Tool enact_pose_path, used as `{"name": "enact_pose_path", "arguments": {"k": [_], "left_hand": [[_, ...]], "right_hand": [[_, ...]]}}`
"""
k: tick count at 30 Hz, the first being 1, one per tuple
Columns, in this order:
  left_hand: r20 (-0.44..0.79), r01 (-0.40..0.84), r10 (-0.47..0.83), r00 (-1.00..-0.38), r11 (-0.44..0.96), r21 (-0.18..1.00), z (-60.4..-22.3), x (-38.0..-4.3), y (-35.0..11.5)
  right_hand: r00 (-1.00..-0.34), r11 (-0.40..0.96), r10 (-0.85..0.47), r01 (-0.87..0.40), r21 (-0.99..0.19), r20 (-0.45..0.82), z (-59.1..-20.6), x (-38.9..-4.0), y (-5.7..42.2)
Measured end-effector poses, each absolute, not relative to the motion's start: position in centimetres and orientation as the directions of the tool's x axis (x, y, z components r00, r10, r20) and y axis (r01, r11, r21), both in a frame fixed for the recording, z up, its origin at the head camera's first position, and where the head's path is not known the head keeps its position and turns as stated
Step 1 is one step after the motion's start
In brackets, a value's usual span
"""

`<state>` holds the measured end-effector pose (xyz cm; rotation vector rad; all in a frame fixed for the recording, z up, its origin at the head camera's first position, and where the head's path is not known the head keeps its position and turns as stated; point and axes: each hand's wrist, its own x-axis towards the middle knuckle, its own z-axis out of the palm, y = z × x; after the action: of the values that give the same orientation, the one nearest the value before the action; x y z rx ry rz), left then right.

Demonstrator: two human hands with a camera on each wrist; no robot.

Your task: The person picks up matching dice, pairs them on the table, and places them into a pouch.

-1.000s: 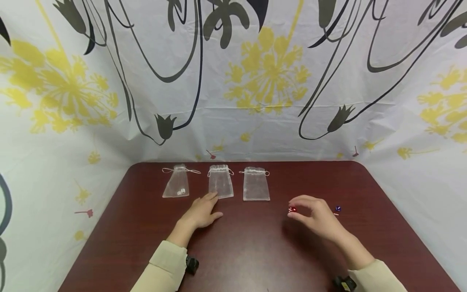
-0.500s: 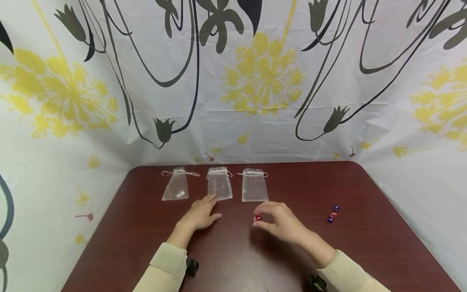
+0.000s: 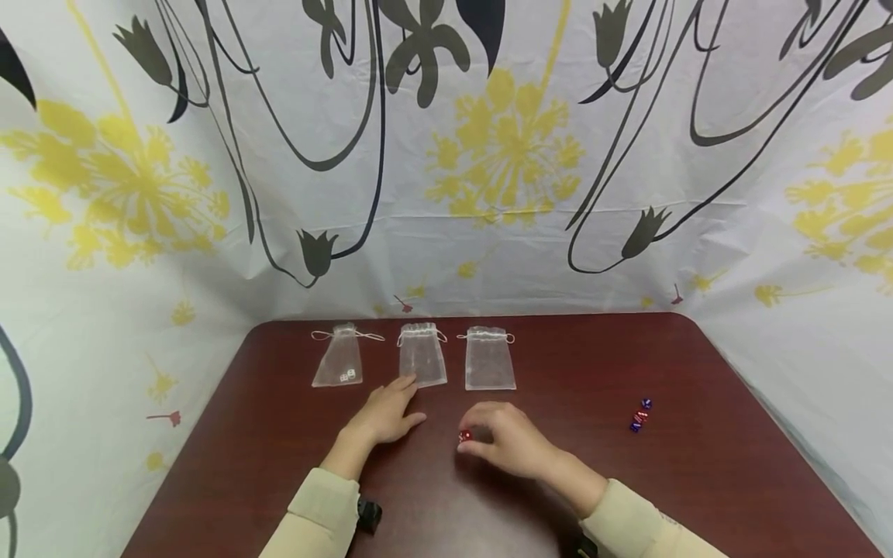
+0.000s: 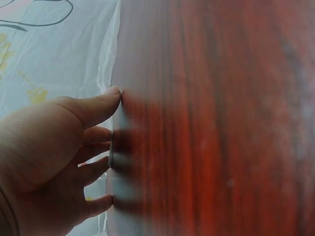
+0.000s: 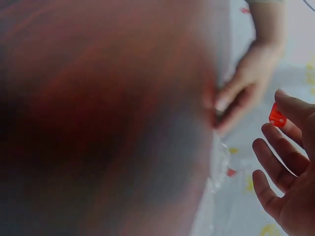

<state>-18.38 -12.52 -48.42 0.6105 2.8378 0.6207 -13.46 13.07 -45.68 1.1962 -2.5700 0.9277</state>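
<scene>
My right hand (image 3: 508,443) pinches a red die (image 3: 465,437) between thumb and forefinger, near the middle of the table. In the right wrist view the die (image 5: 277,116) shows white pips, and the other fingers are spread. My left hand (image 3: 384,411) rests on the table with fingers extended, its fingertips right at the lower edge of the middle sheer drawstring pouch (image 3: 422,355). To the left lies another sheer pouch (image 3: 339,355) with white dice (image 3: 347,375) in it. A third sheer pouch (image 3: 490,362) lies flat beyond the right hand.
Several blue and red dice (image 3: 640,417) lie in a short row on the right side of the dark red wooden table (image 3: 572,356). A white cloth (image 3: 418,232) with flower prints hangs behind and beside the table.
My right hand has moved left across the table with the red die, from near the row of dice to below the pouches. The left hand has stayed in place.
</scene>
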Motion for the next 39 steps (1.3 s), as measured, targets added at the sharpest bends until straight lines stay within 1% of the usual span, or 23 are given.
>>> {"name": "enact_pose_path", "arguments": {"k": [6,10,14,21,28,32,39], "left_hand": [[-0.084,0.367,0.441,-0.894,0.826,0.429,-49.0,-18.0,-12.5],[-0.078,0.374,0.45,-0.89,0.816,0.441,-49.2,-17.7,-12.4],[-0.071,0.377,0.452,-0.889,0.812,0.446,-49.1,-17.5,-12.4],[-0.071,0.373,0.449,-0.891,0.811,0.45,-49.0,-17.5,-12.5],[-0.073,0.382,0.457,-0.886,0.811,0.444,-48.9,-17.5,-12.6],[-0.08,0.378,0.457,-0.886,0.812,0.444,-48.9,-17.6,-12.7],[-0.072,0.379,0.452,-0.889,0.815,0.437,-48.6,-17.9,-12.7]], "right_hand": [[-0.689,0.558,-0.666,-0.714,-0.424,0.284,-47.8,-12.6,12.7],[-0.706,0.589,-0.663,-0.697,-0.41,0.249,-48.9,-12.0,12.6],[-0.698,0.595,-0.679,-0.705,-0.385,0.229,-49.3,-11.8,12.6],[-0.701,0.614,-0.675,-0.707,-0.351,0.23,-49.4,-11.8,12.7],[-0.73,0.615,-0.645,-0.672,-0.412,0.228,-49.4,-11.9,12.9],[-0.75,0.612,-0.608,-0.651,-0.449,0.26,-48.8,-12.1,13.5],[-0.779,0.64,-0.521,-0.627,-0.445,0.349,-46.4,-13.1,15.6]]}}
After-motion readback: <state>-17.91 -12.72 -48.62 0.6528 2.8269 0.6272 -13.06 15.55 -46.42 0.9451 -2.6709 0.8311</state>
